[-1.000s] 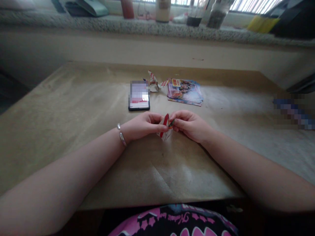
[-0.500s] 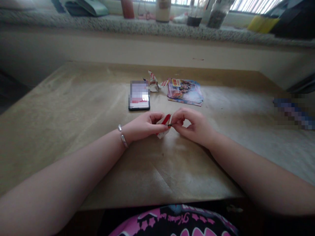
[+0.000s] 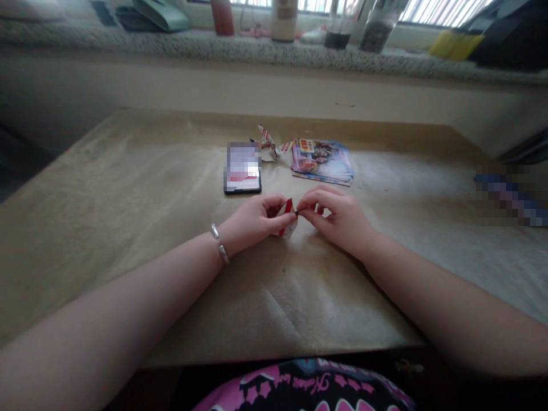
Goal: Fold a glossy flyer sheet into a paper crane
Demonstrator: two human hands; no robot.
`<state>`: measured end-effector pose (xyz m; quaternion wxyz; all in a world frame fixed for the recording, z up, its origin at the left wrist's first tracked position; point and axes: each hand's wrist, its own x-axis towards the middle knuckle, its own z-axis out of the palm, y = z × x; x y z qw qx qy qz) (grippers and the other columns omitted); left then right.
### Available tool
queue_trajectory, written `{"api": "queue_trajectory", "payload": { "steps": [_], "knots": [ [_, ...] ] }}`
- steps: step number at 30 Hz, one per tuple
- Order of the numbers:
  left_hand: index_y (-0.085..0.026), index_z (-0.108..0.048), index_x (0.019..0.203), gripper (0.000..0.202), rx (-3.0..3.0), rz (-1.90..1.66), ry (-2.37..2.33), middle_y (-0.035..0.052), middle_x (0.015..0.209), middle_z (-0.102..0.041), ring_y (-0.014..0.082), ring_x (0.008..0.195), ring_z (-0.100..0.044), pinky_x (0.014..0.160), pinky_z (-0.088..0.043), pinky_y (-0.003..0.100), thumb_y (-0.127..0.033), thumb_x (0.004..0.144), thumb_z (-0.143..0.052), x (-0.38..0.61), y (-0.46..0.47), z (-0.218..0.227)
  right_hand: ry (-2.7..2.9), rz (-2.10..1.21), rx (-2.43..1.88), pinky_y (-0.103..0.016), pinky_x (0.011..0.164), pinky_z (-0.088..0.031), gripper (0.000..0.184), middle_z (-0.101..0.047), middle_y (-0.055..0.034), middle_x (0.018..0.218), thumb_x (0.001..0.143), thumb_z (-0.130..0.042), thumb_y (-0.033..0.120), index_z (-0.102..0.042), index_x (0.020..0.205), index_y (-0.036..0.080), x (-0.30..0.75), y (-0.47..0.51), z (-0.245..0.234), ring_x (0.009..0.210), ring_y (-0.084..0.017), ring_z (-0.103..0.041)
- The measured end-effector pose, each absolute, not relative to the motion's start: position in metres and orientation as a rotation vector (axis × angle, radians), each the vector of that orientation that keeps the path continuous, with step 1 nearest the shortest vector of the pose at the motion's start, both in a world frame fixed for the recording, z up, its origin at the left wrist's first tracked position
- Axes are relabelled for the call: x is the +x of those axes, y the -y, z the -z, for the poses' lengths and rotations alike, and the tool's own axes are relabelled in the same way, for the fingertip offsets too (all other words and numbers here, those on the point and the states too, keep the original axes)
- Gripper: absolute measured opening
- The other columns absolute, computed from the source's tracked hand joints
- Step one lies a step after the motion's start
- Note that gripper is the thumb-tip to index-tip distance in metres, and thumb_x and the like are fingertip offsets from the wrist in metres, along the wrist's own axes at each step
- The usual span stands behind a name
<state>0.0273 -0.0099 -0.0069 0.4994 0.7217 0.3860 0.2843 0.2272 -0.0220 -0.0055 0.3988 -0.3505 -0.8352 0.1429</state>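
My left hand (image 3: 257, 222), with a silver bangle at the wrist, is closed on a small folded piece of red and white paper (image 3: 290, 227). Its thumb presses on the paper from the near side. From the other side my right hand (image 3: 336, 214) pinches the paper's small dark end between thumb and forefinger. The fingertips of both hands almost meet there. Most of the paper is hidden behind the left thumb and fingers.
Beyond my hands lies a phone (image 3: 243, 171) with its screen lit. Right of it are a crumpled or folded printed paper (image 3: 269, 149) and a stack of colourful leaflets (image 3: 323, 162). Bottles and jars stand on the speckled windowsill (image 3: 257, 52). A blurred bluish item (image 3: 511, 200) lies far right.
The paper has turned slightly and its red strip stands more upright. My left wrist has shifted a little to the right. Both hands keep hold of the paper.
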Motion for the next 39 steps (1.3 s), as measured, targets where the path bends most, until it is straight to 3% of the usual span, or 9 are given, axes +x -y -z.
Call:
{"api": "queue_trajectory", "payload": {
  "steps": [11,24,39],
  "knots": [
    [-0.014,-0.053,0.067,0.025,1.752,-0.792,-1.005,-0.002,0.061,-0.053,0.0077,0.056,-0.046,0.053,-0.036,0.02,-0.037,0.076,-0.062,0.0314,0.0136,0.0005,2.066,-0.356,-1.002,-0.024,0.057,-0.042,0.007,-0.055,0.002,0.068,0.076,-0.061,0.013,-0.06,0.074,0.02,0.2196,0.0246,0.0047,0.061,-0.01,-0.051],
    [-0.013,-0.062,0.075,0.024,1.704,-0.869,-1.045,-0.0018,0.064,-0.057,0.0076,0.055,-0.049,0.051,-0.036,0.019,-0.037,0.075,-0.065,0.0314,0.0144,0.0033,2.027,-0.389,-1.01,-0.024,0.057,-0.046,0.006,-0.064,-0.0006,0.072,0.08,-0.061,0.018,-0.067,0.081,0.02,0.2201,0.0244,0.0056,0.064,-0.011,-0.055],
    [-0.013,-0.059,0.073,0.024,1.656,-0.908,-1.027,-0.0024,0.063,-0.055,0.0073,0.055,-0.048,0.051,-0.036,0.019,-0.037,0.074,-0.065,0.0318,0.0137,0.0031,2.018,-0.36,-1.026,-0.026,0.056,-0.042,0.006,-0.063,-0.0014,0.077,0.081,-0.063,0.019,-0.06,0.075,0.021,0.219,0.0243,0.0079,0.064,-0.012,-0.053]
  ]
}}
